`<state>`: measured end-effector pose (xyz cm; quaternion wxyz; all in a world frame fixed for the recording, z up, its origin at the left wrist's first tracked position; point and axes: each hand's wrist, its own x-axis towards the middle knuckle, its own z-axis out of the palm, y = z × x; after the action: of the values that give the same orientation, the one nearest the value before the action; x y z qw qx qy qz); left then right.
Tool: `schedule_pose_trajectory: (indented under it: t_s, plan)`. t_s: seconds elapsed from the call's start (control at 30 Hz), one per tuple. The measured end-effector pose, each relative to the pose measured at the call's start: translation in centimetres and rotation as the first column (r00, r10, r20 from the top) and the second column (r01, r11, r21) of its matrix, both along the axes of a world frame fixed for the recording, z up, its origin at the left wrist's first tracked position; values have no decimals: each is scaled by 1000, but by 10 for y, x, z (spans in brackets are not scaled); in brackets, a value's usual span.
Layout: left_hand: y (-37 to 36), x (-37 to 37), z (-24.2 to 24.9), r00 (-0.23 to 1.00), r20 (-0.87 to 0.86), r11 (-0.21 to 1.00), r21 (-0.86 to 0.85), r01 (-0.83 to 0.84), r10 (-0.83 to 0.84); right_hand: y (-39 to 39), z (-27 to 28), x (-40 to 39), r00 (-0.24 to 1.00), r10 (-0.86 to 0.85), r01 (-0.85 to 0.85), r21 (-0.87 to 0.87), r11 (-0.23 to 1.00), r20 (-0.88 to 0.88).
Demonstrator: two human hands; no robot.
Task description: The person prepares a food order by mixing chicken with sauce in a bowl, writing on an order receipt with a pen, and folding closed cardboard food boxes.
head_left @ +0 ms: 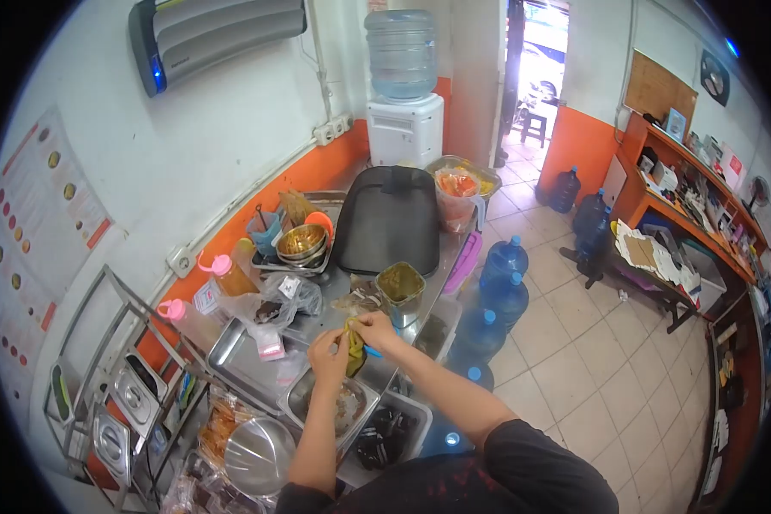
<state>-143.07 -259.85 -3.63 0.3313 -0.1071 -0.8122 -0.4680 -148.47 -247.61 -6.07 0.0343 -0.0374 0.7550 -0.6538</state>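
Both hands meet over the front part of the steel table. My left hand [327, 353] pinches a small yellow-green bag [355, 349] from the left side. On its right side my right hand [375, 332] is closed on the same bag near its top. Just below the hands sits a steel tray [357, 409] with pale contents. A square container [400, 285] with greenish residue inside stands right behind my right hand. Something blue shows under my right hand, mostly hidden.
A large black tray [389, 221] lies behind the container. Metal bowls [301, 243], pink-capped bottles [229, 274] and plastic bags [289, 295] are at the left. Blue water jugs [504, 261] line the table's right side. A round metal lid [259, 456] lies lower left.
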Motion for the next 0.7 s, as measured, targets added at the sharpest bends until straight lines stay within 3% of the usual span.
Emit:
schedule_pose_trajectory:
  t_s: [0.03, 0.1, 0.17, 0.23, 0.33, 0.37, 0.47, 0.5, 0.53, 0.57, 0.6, 0.67, 0.7]
  plan:
    - [-1, -1, -4, 1000, -11, 999, 34, 2, -1, 2, 4, 1, 999, 3, -1, -37, 999, 44]
    - [-5, -5, -10, 967, 208, 927, 369, 64, -150, 7, 17, 5, 991, 21, -7, -107, 994, 132]
    - [-10, -17, -22, 891, 316, 805, 587, 85, -325, 2, 15, 3, 993, -19, 20, 7, 1000, -114]
    - [-16, -23, -27, 895, 367, 906, 414, 87, -253, 5, 36, 14, 962, -2, 46, 155, 987, -272]
    - [-24, -26, -23, 930, 340, 977, 198, 72, -138, 0, 23, 12, 867, 2, 112, 199, 974, -498]
    - [-24, -29, -20, 945, 311, 988, 137, 66, -106, 0, 20, 10, 862, 17, 96, 196, 976, -507]
    - [-22, -30, -6, 980, 190, 979, -200, -25, 64, 6, 2, 9, 955, 150, -101, 197, 975, -255]
    - [-18, -29, -3, 945, 269, 919, -387, -73, 189, 8, -11, 14, 959, 109, -19, 326, 945, -262]
    - [-9, -25, 7, 894, 314, 819, -566, -94, 320, 21, -12, 27, 963, 144, -51, 370, 928, -227]
    - [0, -21, 19, 766, 414, 644, -765, 1, 491, 36, -13, 41, 966, 173, -81, 411, 908, -191]
    - [6, -20, 15, 792, 316, 576, -816, -54, 522, 56, -11, 56, 968, 199, -110, 452, 885, -154]
    - [23, -13, 0, 831, 111, 443, -879, -174, 545, 117, -18, 98, 937, 245, -116, 437, 892, -250]
    - [47, -7, 2, 849, 187, 537, -834, -128, 493, 153, -29, 118, 944, 276, -178, 422, 889, -183]
